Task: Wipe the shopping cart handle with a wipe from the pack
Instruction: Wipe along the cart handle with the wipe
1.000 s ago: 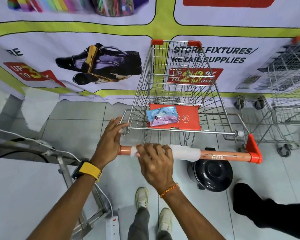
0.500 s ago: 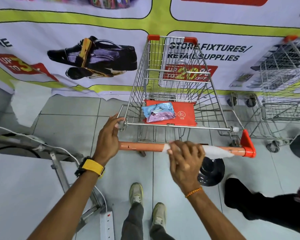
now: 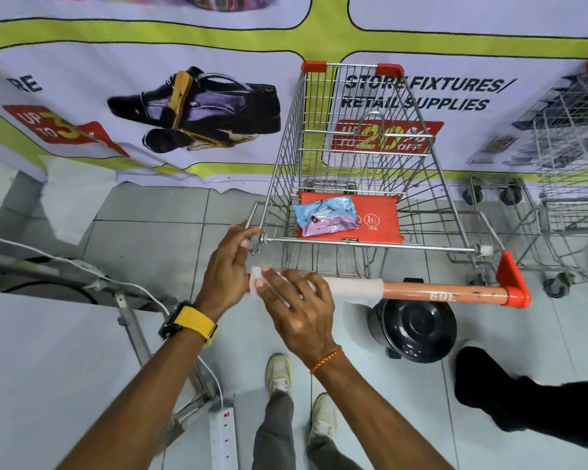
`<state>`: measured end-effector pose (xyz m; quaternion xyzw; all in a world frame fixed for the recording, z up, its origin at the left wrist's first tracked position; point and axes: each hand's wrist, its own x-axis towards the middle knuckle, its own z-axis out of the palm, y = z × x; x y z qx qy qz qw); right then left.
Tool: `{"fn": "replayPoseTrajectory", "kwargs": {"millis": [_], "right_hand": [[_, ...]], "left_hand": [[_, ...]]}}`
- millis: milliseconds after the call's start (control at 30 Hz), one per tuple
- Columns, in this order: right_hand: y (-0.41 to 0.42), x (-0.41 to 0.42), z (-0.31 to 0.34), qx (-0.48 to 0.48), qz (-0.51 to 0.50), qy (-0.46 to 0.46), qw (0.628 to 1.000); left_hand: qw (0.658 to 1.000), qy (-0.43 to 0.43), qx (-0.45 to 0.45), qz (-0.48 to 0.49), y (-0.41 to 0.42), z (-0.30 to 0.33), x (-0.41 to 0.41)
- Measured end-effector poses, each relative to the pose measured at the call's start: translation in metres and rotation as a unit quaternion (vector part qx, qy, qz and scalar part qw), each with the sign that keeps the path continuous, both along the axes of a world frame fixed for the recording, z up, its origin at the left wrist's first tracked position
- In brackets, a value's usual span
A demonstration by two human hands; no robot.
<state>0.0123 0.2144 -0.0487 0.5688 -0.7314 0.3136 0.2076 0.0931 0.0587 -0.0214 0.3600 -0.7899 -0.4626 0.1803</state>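
Flat, the right hand (image 3: 299, 310) presses a thin white wipe (image 3: 350, 290) around the tubular orange handle (image 3: 445, 293).

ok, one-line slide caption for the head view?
Right hand presses a white wipe around the orange cart handle; left hand steadies the cart frame.

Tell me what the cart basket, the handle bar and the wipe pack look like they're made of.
Cart basket: bare metal wire, going by its shiny silver grid. Handle bar: probably an orange plastic sleeve with a dull, scuffed finish and a worn printed number. Wipe pack: soft plastic film, blue and lilac, glossy and crinkled.
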Motion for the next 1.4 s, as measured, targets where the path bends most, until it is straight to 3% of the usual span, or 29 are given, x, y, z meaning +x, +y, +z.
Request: {"fn": "replayPoseTrajectory", "kwargs": {"millis": [467,667,867,1167,1400], "right_hand": [[0.097,-0.112,-0.003,-0.021,-0.079,0.019,0.996],[0.144,-0.157,0.005,-0.028,-0.125,-0.023,0.991],[0.124,-0.131,0.006,-0.046,-0.177,-0.077,0.98],[0.016,-0.017,0.003,0.005,-0.063,-0.086,0.994],[0.054,-0.068,0.004,-0.018,-0.063,-0.058,0.996]], "left_hand": [[0.998,-0.043,-0.055,0.01,-0.002,0.001,-0.001],[0.996,-0.042,-0.078,0.006,-0.001,-0.003,-0.005],[0.976,-0.099,-0.195,0.012,0.01,-0.002,-0.012],[0.971,-0.116,-0.207,0.006,0.008,-0.003,-0.011],[0.971,-0.128,-0.2,-0.006,0.005,0.005,0.0]]}}
